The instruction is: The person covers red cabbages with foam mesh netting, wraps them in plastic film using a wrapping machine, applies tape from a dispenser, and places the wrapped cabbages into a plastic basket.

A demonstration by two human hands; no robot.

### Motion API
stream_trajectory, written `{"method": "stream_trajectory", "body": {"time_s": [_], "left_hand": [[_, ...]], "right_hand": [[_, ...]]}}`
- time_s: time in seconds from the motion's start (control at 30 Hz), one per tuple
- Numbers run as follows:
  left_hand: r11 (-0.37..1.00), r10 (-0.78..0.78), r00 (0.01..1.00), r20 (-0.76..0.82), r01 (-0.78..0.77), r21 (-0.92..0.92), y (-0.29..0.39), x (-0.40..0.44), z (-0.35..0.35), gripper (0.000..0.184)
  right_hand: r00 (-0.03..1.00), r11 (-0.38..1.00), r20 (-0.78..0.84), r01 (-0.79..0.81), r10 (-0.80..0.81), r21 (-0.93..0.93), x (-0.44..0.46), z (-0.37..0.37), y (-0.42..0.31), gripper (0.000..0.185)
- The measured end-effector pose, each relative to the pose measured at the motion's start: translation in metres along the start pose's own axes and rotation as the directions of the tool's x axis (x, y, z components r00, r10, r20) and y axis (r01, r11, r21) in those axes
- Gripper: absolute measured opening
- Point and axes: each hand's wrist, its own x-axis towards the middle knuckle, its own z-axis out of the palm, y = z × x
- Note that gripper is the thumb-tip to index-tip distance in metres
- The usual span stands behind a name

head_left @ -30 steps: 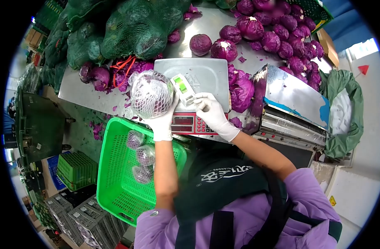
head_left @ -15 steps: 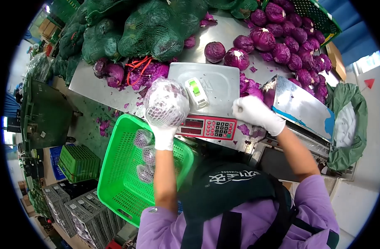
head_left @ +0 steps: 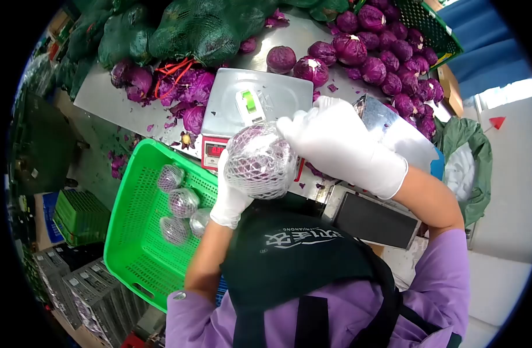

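Note:
A purple cabbage in clear wrap and white netting (head_left: 261, 160) is held in front of my chest. My gloved left hand (head_left: 230, 194) cups it from the left and below. At its upper right, my gloved right hand (head_left: 329, 136) has its fingers bent close to the wrap; whatever they pinch is too small to make out. Behind the cabbage, a white and green label dispenser (head_left: 250, 107) lies on the steel pan of the weighing scale (head_left: 219, 93). The scale's red panel is largely covered by the cabbage and my right hand.
A green basket (head_left: 123, 232) with several netted cabbages (head_left: 183, 202) stands at the lower left. Loose purple cabbages (head_left: 373, 69) cover the upper right of the steel table. Green net sacks (head_left: 199, 32) lie at the back. A steel-topped machine (head_left: 388, 124) is on the right.
The wrapped cabbage has moved lower and right, towards my chest. My right hand has come from the scale's right side to the cabbage. The view has shifted too.

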Motion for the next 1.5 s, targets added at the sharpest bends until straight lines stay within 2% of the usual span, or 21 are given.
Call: {"method": "stream_trajectory", "body": {"time_s": [0.23,0.47,0.67,0.97,1.07,1.13,1.17,1.27,1.43,1.5], "left_hand": [[0.993,-0.055,0.995,0.084,0.063,-0.102,-0.002,-0.008,0.01,0.059],[0.993,-0.04,0.996,0.074,0.048,-0.106,-0.001,-0.011,0.011,0.061],[0.994,-0.018,0.997,0.077,0.026,-0.105,0.001,-0.007,0.01,0.059],[0.999,0.007,0.997,0.075,-0.003,-0.05,0.0,-0.001,0.004,0.065],[0.998,0.002,0.995,0.1,0.004,-0.06,0.0,0.002,0.0,0.065],[0.999,0.01,0.992,0.128,-0.004,-0.045,0.001,0.004,-0.001,0.064],[0.999,0.017,0.988,0.156,-0.013,-0.029,0.001,0.004,-0.001,0.062],[0.999,0.052,0.993,0.106,-0.051,-0.007,0.001,0.001,0.015,0.052],[0.999,0.012,0.998,0.068,-0.01,-0.036,-0.005,0.003,0.012,0.053],[0.992,-0.039,0.995,0.087,0.048,-0.112,-0.007,0.002,0.01,0.054]], "right_hand": [[0.997,0.995,0.047,0.067,-0.063,-0.074,-0.019,-0.001,-0.012,0.014],[0.997,0.993,0.025,0.079,-0.077,-0.086,-0.029,0.003,-0.022,0.012],[0.994,0.989,0.079,0.081,-0.071,-0.127,-0.033,0.008,-0.026,0.013],[0.994,0.986,0.023,0.109,-0.107,-0.124,-0.029,0.004,-0.024,0.013],[0.995,0.978,0.021,0.1,-0.098,-0.185,-0.025,-0.002,-0.021,0.013],[0.995,0.984,-0.083,0.033,-0.047,-0.173,-0.021,-0.009,-0.012,0.014],[0.996,0.984,-0.082,0.033,-0.047,-0.173,-0.017,-0.014,-0.009,0.014],[0.984,0.972,-0.17,0.018,-0.059,-0.233,-0.007,-0.025,-0.003,0.017],[0.985,0.971,-0.154,0.041,-0.079,-0.234,-0.007,-0.006,-0.008,0.015],[0.989,0.974,-0.124,0.056,-0.085,-0.219,-0.012,0.004,-0.013,0.015]]}}
